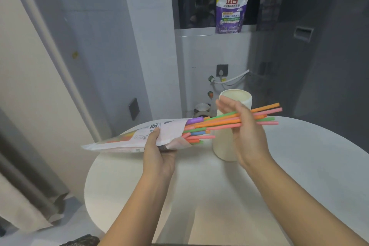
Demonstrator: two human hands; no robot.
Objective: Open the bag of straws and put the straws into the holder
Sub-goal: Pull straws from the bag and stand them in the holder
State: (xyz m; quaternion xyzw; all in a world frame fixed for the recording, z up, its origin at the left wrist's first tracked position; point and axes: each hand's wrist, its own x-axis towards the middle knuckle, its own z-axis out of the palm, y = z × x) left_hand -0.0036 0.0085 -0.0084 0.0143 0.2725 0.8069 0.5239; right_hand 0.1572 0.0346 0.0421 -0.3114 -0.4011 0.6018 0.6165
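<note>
My left hand (pixel 157 150) grips a white printed bag of straws (pixel 127 139), held level above the round table with its open mouth facing right. Several coloured straws (pixel 196 132) stick out of that mouth. My right hand (pixel 241 130) holds a bunch of orange, pink and green straws (pixel 265 115) drawn partly out of the bag, their tips pointing right. Behind my right hand stands the tall cream cylindrical holder (pixel 235 98), upright on the table; its lower part is hidden by my hand.
The white round table (pixel 199 185) fills the lower middle. A purple detergent pouch (pixel 231 8) sits on the window ledge behind. A curtain (pixel 24 185) hangs at the left. Taps and a hose (pixel 229 80) run along the back wall.
</note>
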